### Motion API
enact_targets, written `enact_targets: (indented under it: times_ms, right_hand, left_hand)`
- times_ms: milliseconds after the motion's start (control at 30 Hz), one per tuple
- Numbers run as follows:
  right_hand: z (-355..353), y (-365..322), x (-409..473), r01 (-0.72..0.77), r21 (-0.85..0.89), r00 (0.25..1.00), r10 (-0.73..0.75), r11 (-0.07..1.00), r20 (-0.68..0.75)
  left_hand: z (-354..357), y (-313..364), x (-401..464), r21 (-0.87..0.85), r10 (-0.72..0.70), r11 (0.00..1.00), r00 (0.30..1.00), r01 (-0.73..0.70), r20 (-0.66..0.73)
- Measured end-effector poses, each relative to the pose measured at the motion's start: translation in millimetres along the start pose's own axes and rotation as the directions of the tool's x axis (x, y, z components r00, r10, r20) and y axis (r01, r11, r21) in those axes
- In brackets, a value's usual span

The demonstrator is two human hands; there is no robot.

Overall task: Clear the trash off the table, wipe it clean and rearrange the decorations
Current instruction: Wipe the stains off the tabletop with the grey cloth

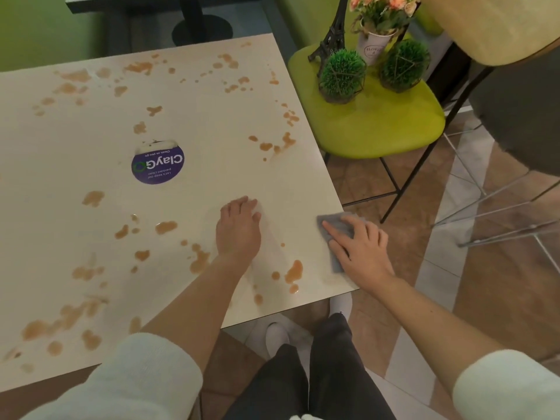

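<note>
The right hand (360, 250) presses a grey cloth (339, 237) flat, fingers straight, at the tabletop (212, 122) edge. The stains (294, 272) lie left of the cloth; the left hand (239, 225) rests there, loosely curled, holding nothing.

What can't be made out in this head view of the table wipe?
- Cloth: mostly hidden under the right hand, so its full size and shape are unknown.
- Table: left part cut off by the picture edge.
- Sticker: small print upside down and too small to read.
- Tower and flowers on the chair: tops cut off by the top edge.
- Left hand: its palm faces down, so whether anything lies beneath it is unclear.
</note>
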State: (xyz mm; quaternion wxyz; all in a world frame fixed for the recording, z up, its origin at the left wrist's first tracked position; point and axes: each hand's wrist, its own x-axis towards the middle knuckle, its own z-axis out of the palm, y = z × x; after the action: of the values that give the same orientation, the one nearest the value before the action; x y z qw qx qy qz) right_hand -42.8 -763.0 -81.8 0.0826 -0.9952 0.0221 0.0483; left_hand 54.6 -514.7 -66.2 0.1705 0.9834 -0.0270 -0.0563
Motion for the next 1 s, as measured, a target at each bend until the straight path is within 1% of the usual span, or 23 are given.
enact_targets:
  times_ms: [33, 100, 200, 267, 300, 333, 400, 467, 500, 533, 567, 633, 700, 733, 767, 833, 933, 967, 1000]
  right_hand:
    - [3.3, -2.6, -0.7, -0.026, -0.006, 1.0, 0.026, 1.0, 0.003]
    - [10.6, -21.1, -10.4, 0.01, -0.016, 1.0, -0.01, 1.0, 0.003]
    - [17.5, -43.4, -36.4, 0.142, 0.054, 0.987, -0.145, 0.988, 0.066]
    - [14.5, -38.6, -46.1, 0.217, 0.12, 0.967, -0.231, 0.969, 0.112]
    - [12.9, -31.5, -45.0, 0.231, 0.13, 0.962, -0.246, 0.964, 0.12]
    - [11.3, -23.1, -39.9, 0.218, 0.129, 0.964, -0.234, 0.967, 0.126]
    - [8.6, -8.9, -26.3, 0.126, 0.124, 0.981, -0.142, 0.984, 0.129]
    - [7.6, -7.7, -19.1, 0.034, 0.086, 0.994, -0.043, 0.996, 0.103]
    - [8.4, -13.8, -20.8, 0.014, 0.062, 0.997, -0.019, 0.998, 0.08]
    - [10.3, -22.1, -26.1, 0.021, 0.052, 0.998, -0.025, 0.998, 0.061]
    - [11.9, -30.6, -33.8, 0.058, 0.062, 0.996, -0.062, 0.996, 0.059]
    - [13.8, -39.7, -48.9, 0.18, 0.142, 0.975, -0.195, 0.973, 0.102]
    - [10.1, -30.9, -47.0, 0.269, 0.188, 0.946, -0.296, 0.945, 0.131]
    - [8.4, -23.4, -36.7, 0.288, 0.179, 0.941, -0.312, 0.941, 0.129]
    - [7.4, -16.1, -23.3, 0.279, 0.17, 0.945, -0.302, 0.945, 0.127]
    - [4.9, -6.3, 12.0, 0.207, 0.169, 0.964, -0.23, 0.964, 0.133]
    - [8.9, -14.0, 39.9, 0.142, 0.12, 0.984, -0.153, 0.983, 0.093]
    - [10.7, -21.4, 35.5, 0.165, 0.111, 0.982, -0.174, 0.98, 0.077]
    - [11.4, -29.0, 24.5, 0.218, 0.123, 0.97, -0.229, 0.968, 0.084]
  left_hand:
    - [-1.9, 0.2, -2.9, 0.01, 0.025, 1.0, 1.0, -0.025, -0.005]
    - [-3.1, -0.3, -9.1, 0.041, 0.075, 0.996, 0.997, -0.076, 0.026]
    - [-0.9, -4.7, -13.7, 0.068, 0.104, 0.992, 0.994, -0.107, 0.045]
    - [-1.5, -5.8, -13.2, 0.043, 0.1, 0.994, 0.994, -0.102, 0.047]
    - [-1.5, -6.0, -13.4, 0.037, 0.101, 0.994, 0.994, -0.103, 0.052]
    - [-1.6, -6.5, -13.3, 0.032, 0.101, 0.994, 0.993, -0.103, 0.056]
    - [-1.6, -7.1, -14.4, 0.033, 0.105, 0.994, 0.993, -0.107, 0.054]
    - [-0.1, -6.8, -15.6, 0.032, 0.099, 0.994, 0.994, -0.101, 0.053]
    - [0.8, -6.2, -16.3, 0.029, 0.094, 0.995, 0.994, -0.096, 0.055]
    - [1.6, -5.7, -16.5, 0.024, 0.09, 0.995, 0.994, -0.092, 0.058]
    - [2.1, -5.5, -16.5, 0.02, 0.086, 0.996, 0.995, -0.087, 0.058]
    - [2.7, -6.2, -15.9, 0.017, 0.085, 0.996, 0.995, -0.087, 0.055]
    - [2.4, -7.2, -15.7, 0.014, 0.088, 0.996, 0.994, -0.089, 0.06]
    - [2.0, -7.8, -15.7, 0.011, 0.088, 0.996, 0.994, -0.089, 0.064]
    - [1.6, -8.4, -16.3, 0.008, 0.092, 0.996, 0.993, -0.093, 0.068]
    - [1.6, -8.8, -17.1, 0.012, 0.103, 0.994, 0.993, -0.104, 0.064]
    - [2.8, -6.9, -18.0, 0.031, 0.085, 0.996, 0.995, -0.086, 0.051]
    - [3.4, -5.7, -18.4, 0.037, 0.079, 0.996, 0.996, -0.081, 0.047]
    - [4.0, -4.5, -18.6, 0.043, 0.079, 0.996, 0.996, -0.08, 0.04]
